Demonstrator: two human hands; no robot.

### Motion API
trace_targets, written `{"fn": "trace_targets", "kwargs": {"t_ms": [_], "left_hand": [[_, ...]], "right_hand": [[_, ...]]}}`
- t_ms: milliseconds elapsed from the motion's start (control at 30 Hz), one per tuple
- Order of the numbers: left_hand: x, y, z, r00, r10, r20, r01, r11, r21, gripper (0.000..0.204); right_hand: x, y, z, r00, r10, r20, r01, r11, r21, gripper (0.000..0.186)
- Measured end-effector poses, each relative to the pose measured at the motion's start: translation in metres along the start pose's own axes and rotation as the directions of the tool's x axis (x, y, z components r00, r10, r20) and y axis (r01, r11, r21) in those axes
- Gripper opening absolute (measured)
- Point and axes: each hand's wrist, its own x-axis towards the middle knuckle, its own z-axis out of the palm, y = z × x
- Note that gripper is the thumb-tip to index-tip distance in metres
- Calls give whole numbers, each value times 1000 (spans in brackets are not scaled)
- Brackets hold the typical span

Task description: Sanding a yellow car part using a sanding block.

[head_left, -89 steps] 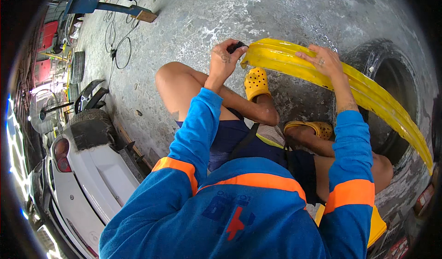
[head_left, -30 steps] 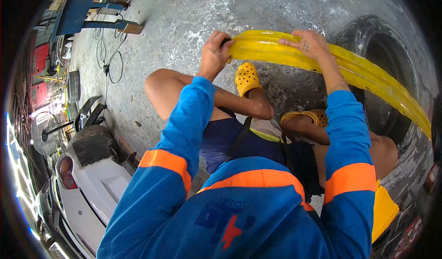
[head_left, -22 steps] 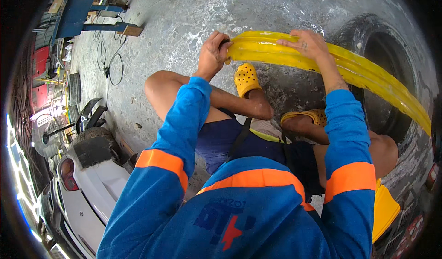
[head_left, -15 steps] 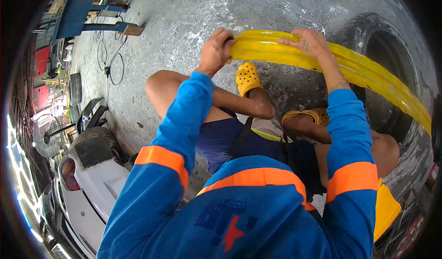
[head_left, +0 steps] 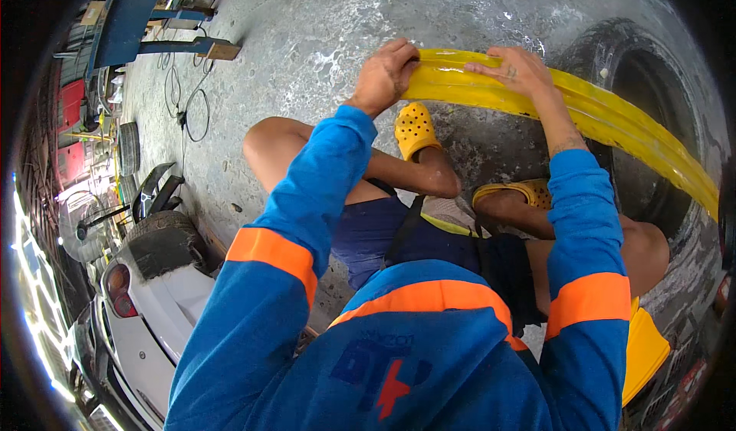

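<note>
A long, curved, glossy yellow strip (head_left: 629, 128) with lengthwise ridges arches across my view above my crossed legs. My left hand (head_left: 387, 73) has its fingers closed at the strip's left end; anything else inside that hand is mostly hidden. My right hand (head_left: 517, 74) grips the strip further right, thumb along its face and fingers over the top edge. Beneath the strip are my yellow perforated clogs (head_left: 415, 129), and behind its right part a large black tyre (head_left: 583, 47) lies on the concrete.
At lower left is a white car body part (head_left: 165, 316) with a red lamp, beside stacked tyres and black parts (head_left: 149, 189). Blue steel arms (head_left: 172, 46) and coiled black cables (head_left: 195, 109) lie upper left. A yellow panel (head_left: 644, 347) sits at lower right.
Both hands are a little higher than three seconds ago. Over the last second my left hand moved up and right, and the small black thing in it is now mostly hidden.
</note>
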Motion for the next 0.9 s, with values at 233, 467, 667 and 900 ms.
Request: {"fn": "trace_targets", "kwargs": {"t_ms": [233, 467, 667, 900], "left_hand": [[23, 23, 13, 985, -143, 93, 142, 990, 12, 13], [-3, 7, -32, 913, -405, 44, 395, 907, 148, 11], [-55, -21, -58, 635, -768, -85, 710, 623, -329, 13], [-67, -3, -29, 445, -873, 199, 346, -37, -937, 15]], "right_hand": [[3, 2, 0, 1000, 5, 24, -5, 1000, 4, 93], [1, 1, -2, 1000, 6, 15, -6, 1000, 26, 91], [-4, -5, -7, 1000, -23, -12, 21, 996, -82, 88], [-1, -17, 0, 977, -152, -151, 129, 980, -148, 78]]}}
